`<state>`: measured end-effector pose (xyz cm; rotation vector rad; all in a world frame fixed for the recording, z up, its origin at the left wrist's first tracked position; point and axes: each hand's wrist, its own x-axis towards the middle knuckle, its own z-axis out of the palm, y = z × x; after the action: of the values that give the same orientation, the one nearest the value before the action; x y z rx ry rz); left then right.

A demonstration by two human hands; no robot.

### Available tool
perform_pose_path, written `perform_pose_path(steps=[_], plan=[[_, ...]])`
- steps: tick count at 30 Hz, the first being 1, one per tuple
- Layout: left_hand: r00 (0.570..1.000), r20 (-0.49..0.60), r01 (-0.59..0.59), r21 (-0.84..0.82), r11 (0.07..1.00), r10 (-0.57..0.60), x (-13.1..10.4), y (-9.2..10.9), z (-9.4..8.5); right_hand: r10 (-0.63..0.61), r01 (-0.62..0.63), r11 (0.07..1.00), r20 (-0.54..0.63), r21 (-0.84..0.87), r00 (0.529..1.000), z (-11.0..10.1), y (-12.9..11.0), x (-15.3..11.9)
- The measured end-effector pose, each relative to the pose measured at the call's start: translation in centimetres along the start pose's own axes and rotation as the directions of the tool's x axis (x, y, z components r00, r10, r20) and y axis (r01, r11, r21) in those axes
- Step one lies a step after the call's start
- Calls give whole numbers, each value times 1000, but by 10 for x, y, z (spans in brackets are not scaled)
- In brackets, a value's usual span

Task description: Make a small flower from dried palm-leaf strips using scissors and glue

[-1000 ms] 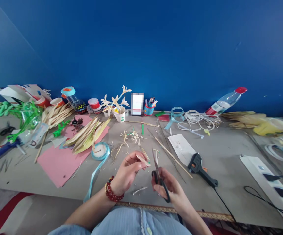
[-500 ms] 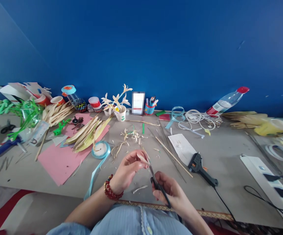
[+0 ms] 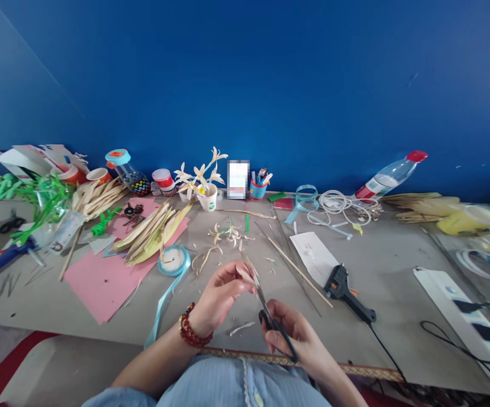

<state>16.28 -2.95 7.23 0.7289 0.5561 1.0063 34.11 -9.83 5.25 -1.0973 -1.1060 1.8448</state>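
My left hand [image 3: 223,291], a red bead bracelet at its wrist, pinches a small pale husk piece [image 3: 246,276] above the table's front part. Black-handled scissors [image 3: 276,329] are in my right hand [image 3: 289,333], their blades pointing up and left against the husk piece. Just beyond my hands lie cut pale petals [image 3: 228,233] and a curled husk strip [image 3: 206,260]. A narrow pale scrap [image 3: 242,328] rests on the table between my wrists. Left of my left hand sits a roll of light blue ribbon [image 3: 173,260], its loose end trailing to the table's front edge.
Husks [image 3: 154,232] lie on pink paper [image 3: 100,282] at left. A white cup [image 3: 208,199] holds husk flowers by the wall. To the right are thin sticks [image 3: 300,271], a black glue gun [image 3: 349,294], a power strip [image 3: 452,305] with cables and a tilted bottle [image 3: 391,178].
The scissors' handles have shifted slightly left and look a little wider apart. Both hands stay almost in place, and the whole view has moved very slightly.
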Motion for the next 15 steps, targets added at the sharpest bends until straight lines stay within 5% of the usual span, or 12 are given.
perform_pose_path(steps=[15], plan=[[1000, -4, 30, -3, 1000, -30, 1, 1, 0, 1, -1, 1000, -8, 12, 1000, 2, -2, -1]])
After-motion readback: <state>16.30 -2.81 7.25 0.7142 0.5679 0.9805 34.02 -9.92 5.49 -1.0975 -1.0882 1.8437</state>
